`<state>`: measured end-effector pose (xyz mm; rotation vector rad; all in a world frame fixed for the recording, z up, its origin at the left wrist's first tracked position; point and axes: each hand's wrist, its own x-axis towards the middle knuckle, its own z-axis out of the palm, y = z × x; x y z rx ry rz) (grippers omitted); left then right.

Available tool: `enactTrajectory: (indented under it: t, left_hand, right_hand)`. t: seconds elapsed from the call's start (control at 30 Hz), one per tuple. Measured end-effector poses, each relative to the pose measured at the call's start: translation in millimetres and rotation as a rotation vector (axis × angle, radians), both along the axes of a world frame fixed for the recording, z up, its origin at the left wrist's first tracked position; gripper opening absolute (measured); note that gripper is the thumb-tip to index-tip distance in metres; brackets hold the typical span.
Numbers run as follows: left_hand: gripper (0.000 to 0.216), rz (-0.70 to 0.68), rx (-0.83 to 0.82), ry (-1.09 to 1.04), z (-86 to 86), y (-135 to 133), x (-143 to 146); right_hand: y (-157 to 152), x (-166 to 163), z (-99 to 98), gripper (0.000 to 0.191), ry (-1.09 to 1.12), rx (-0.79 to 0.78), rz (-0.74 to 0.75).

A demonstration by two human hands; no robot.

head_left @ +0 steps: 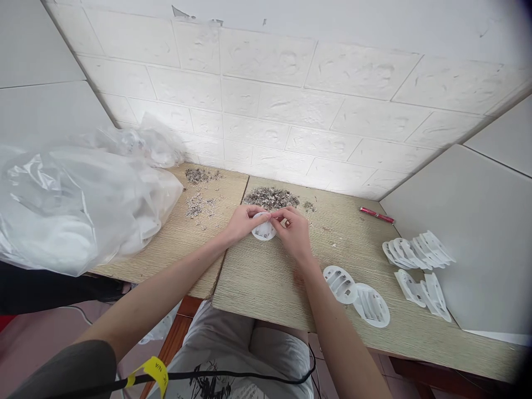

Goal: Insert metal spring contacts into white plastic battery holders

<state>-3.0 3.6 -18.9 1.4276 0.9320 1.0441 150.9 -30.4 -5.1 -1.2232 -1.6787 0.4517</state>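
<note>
A round white plastic battery holder [264,231] with slots is gripped at its left and upper edge by my left hand [243,223]. At the holder's upper right edge, the thumb and fingertips of my right hand [292,227] are pinched together. Whatever lies between those fingertips is too small to make out. Just behind both hands is a heap of small metal pieces [271,198]. Two more round white battery holders lie to the right of my right forearm, a nearer one [373,306] and a farther one [339,284], with small metal parts in their slots.
Large clear plastic bags [83,205] with white things inside fill the left side. Small metal bits [199,205] are scattered near them. At right are a red pen [377,215] and a row of white holders [418,250]. A white brick-patterned wall [270,100] stands behind the wooden table.
</note>
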Motion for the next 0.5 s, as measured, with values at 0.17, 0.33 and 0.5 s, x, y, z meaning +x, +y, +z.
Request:
enactTrajectory:
  t: [0.17, 0.33, 0.5]
  left_hand:
    - [0.036, 0.013, -0.035, 0.002, 2.9, -1.1, 0.4]
    - [0.034, 0.032, -0.077, -0.008, 5.7, -1.7, 1.9]
    - [0.035, 0.047, -0.078, -0.012, 1.3, 0.8, 0.9]
  right_hand:
    - [-1.4, -1.0, 0.7, 0.009, -0.04, 0.007, -0.021]
    - [-0.8, 0.8, 0.3, 0.01, -0.067, 0.015, -0.016]
    - [0.9, 1.7, -1.4, 0.011, -0.087, 0.017, -0.001]
